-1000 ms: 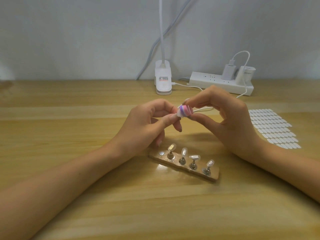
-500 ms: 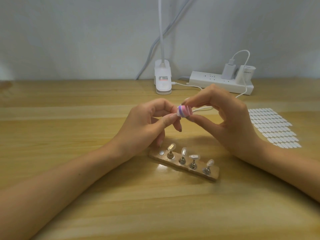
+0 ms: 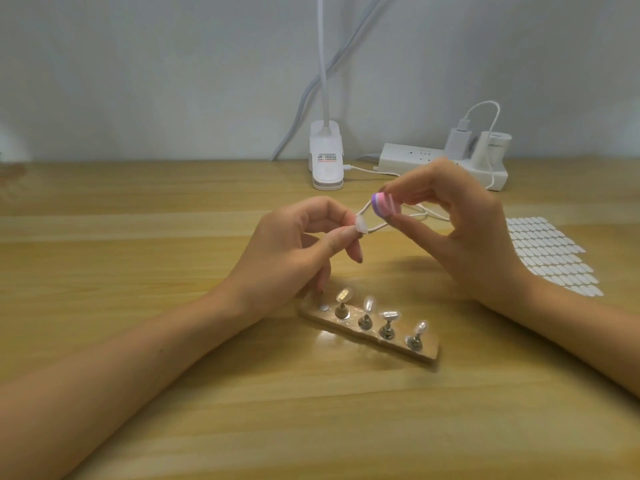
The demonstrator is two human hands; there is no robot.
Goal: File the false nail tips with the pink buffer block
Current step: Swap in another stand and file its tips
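A plain, pale grey-white wall (image 3: 138,64) fills the upper third of the frame, evenly lit and unmarked. Below it a light wooden table (image 3: 104,220) with long horizontal grain runs to the bottom edge, with a soft band of sheen across its middle. At upper centre a white clip-on lamp base (image 3: 326,157) stands at the table's far edge, its thin gooseneck (image 3: 322,57) rising out of the top. A grey diagonal line (image 3: 311,88) behind it may be a cable or a shadow. To the upper right lies a white power strip (image 3: 408,157) with a charger (image 3: 459,138) and a looping white cable (image 3: 485,109).
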